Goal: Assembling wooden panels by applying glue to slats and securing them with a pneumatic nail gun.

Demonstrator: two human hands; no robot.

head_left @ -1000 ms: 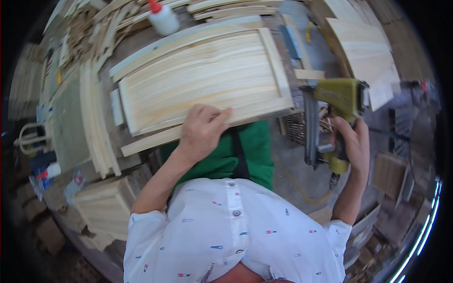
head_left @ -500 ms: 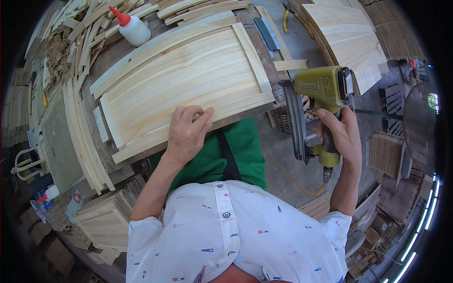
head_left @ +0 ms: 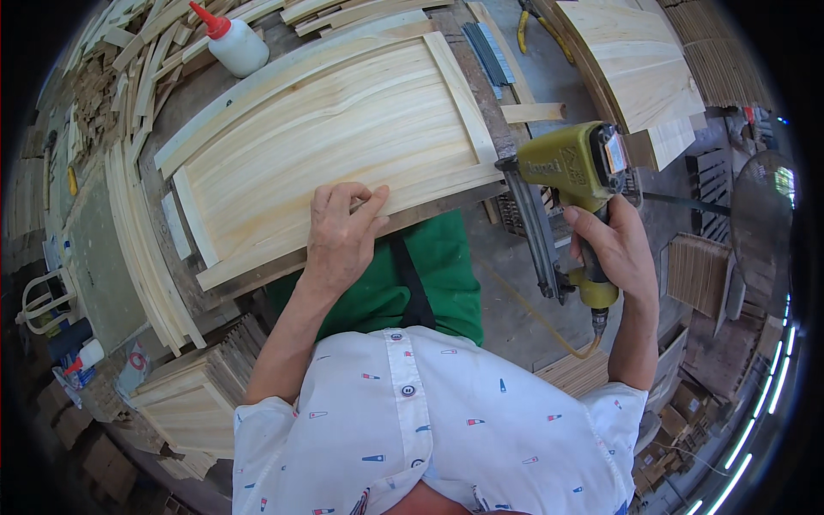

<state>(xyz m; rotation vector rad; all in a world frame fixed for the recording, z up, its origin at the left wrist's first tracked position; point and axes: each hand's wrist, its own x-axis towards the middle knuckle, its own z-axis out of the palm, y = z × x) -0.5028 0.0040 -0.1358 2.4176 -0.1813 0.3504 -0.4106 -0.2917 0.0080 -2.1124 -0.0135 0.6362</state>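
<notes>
Honestly, with the right hand (head_left: 620, 242) wrapped round the green nail gun (head_left: 562, 161), the left hand (head_left: 341, 236), bunched but grip unclear, probably needed to keep the wooden strip (head_left: 438, 190) flush.

Left fingers (head_left: 371, 209) touch a wooden panel (head_left: 335, 129); right fingers (head_left: 589, 225) grip a nailer (head_left: 562, 161).

Passage is open over the wooden panel (head_left: 335, 129), but a bottle (head_left: 240, 50) stands beyond.

Wooden strip (head_left: 257, 260) partly behind left hand (head_left: 339, 236)
</notes>
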